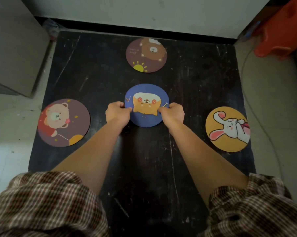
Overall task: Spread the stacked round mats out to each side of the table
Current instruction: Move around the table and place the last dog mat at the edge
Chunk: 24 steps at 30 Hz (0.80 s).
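Observation:
A blue round mat with an orange dog (147,93) lies at the middle of the dark table (195,93). My left hand (117,113) pinches its left edge and my right hand (172,113) pinches its right edge. A brown mat with a bear and a sun (146,55) lies at the far side. A mauve mat with a bear in red (64,123) sits at the left edge. A yellow mat with a white rabbit (227,129) sits at the right edge, slightly overhanging it.
A grey box (16,45) stands on the floor to the left of the table. An orange plastic stool (281,31) and a thin cable (247,69) are on the right. A white wall runs behind the table.

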Motion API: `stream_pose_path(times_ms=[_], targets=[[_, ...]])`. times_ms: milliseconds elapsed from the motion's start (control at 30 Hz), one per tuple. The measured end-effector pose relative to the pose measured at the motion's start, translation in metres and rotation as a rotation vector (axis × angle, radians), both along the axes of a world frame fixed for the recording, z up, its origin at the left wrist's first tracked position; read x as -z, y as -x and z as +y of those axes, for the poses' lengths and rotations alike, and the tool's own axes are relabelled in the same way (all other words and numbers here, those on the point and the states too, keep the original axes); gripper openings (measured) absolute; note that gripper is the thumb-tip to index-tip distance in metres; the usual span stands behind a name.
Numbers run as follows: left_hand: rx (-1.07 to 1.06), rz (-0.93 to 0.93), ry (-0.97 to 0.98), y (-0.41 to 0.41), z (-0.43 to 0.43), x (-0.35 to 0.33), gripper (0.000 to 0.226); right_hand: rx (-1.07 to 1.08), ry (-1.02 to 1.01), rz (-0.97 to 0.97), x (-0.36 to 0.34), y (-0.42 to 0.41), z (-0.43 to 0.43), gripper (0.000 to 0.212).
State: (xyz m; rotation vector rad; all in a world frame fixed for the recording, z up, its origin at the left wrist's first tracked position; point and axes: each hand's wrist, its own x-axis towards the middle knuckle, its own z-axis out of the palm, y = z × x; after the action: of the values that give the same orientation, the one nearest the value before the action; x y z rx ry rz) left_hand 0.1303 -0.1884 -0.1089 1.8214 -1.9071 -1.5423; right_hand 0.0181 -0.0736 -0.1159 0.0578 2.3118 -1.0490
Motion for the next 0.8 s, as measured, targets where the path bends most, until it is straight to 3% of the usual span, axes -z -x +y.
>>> stream_pose_path(times_ms=[67,167,300,400,467,533,600,667,800], targets=[[0.026,-0.036,-0.037,-0.015,0.007,-0.001,0.008,-0.106,-0.022,0.076,0.000,-0.010,0.009,0.003],[0.275,-0.084,-0.243,-0.047,0.016,-0.008,0.015,-0.267,-0.050,0.153,-0.001,-0.024,0.025,0.017],[0.539,-0.211,-0.457,-0.098,0.023,-0.016,0.014,-0.488,-0.082,0.092,-0.007,-0.041,0.047,0.018],[0.462,-0.164,-0.271,-0.122,0.028,-0.013,0.014,-0.578,-0.076,0.040,-0.011,-0.054,0.061,0.020],[0.432,-0.133,-0.075,-0.131,0.036,-0.012,0.027,-0.678,-0.075,-0.001,-0.014,-0.065,0.067,0.023],[0.521,-0.111,0.048,-0.140,0.051,-0.011,0.041,-0.809,-0.097,-0.033,-0.017,-0.079,0.070,0.028],[0.634,-0.084,0.079,-0.148,0.070,-0.011,0.035,-0.862,-0.090,-0.086,-0.021,-0.094,0.073,0.028],[0.634,-0.077,0.104,-0.160,0.085,-0.008,0.011,-0.808,-0.032,-0.153,-0.021,-0.109,0.078,0.024],[0.428,-0.054,0.030,-0.190,0.102,0.004,0.037,-0.523,0.007,-0.156,-0.020,-0.130,0.105,0.028]])
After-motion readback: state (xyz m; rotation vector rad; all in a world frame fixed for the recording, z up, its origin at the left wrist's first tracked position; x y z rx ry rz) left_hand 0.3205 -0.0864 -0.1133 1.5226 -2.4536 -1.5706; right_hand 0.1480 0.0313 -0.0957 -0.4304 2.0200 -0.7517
